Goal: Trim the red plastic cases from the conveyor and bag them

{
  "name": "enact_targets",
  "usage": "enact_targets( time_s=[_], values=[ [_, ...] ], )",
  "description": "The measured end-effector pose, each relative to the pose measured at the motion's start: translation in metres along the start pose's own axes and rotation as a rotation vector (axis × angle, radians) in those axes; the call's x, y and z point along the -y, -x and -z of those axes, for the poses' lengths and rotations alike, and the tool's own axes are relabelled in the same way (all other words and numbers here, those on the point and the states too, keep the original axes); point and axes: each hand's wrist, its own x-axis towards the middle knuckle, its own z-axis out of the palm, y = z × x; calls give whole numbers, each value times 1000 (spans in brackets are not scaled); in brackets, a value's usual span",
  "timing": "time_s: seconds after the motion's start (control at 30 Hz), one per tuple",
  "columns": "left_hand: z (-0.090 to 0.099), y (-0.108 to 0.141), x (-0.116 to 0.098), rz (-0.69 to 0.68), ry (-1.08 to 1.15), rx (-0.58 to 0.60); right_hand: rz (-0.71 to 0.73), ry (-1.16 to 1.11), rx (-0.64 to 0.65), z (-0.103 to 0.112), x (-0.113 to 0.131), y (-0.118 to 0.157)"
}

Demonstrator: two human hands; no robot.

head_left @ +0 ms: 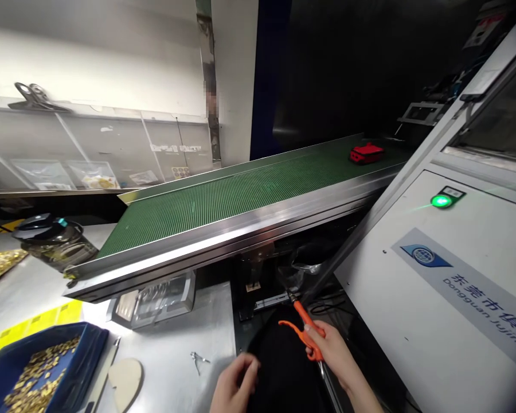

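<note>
My right hand is wrapped round an orange air blow gun. The gun's nozzle points up and away, toward the dark space under the conveyor, and its curved lever sticks out to the left. A hose or metal pipe runs down from its lower end. At the bottom centre, my left hand is curled into a loose fist with nothing visible in it. Close to its left, a small pair of metal nippers lies on the metal table.
A green conveyor belt slopes across, carrying a red object at its far end. A white machine cabinet with a green light stands right. At left are a blue tray of small gold pieces, a dark bottle and a clear-lidded box.
</note>
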Motion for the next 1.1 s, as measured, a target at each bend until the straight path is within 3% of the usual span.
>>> enact_targets(
  time_s=[0.1,0.23,0.33,0.47,0.67,0.83,0.93,1.1],
  values=[
    [-34,-57,-26,99,188,21,-8,-7,48,-9,0,27],
    [-64,-121,-41,252,328,105,14,42,87,-22,-4,41],
    [-70,-142,-45,318,397,153,34,42,89,-26,-16,40],
    [-63,-148,-44,374,392,186,-37,-165,93,-32,-29,39],
    [-42,-148,-43,342,304,158,-73,-278,58,-43,-16,34],
    [-19,-132,-35,130,136,-190,-111,-197,33,-70,-3,-35],
    [-12,-98,-29,29,57,-253,-218,-185,42,-99,-4,-90],
    [-15,-14,-9,4,-46,-43,-339,-229,24,-140,-18,-150]
  ],
)
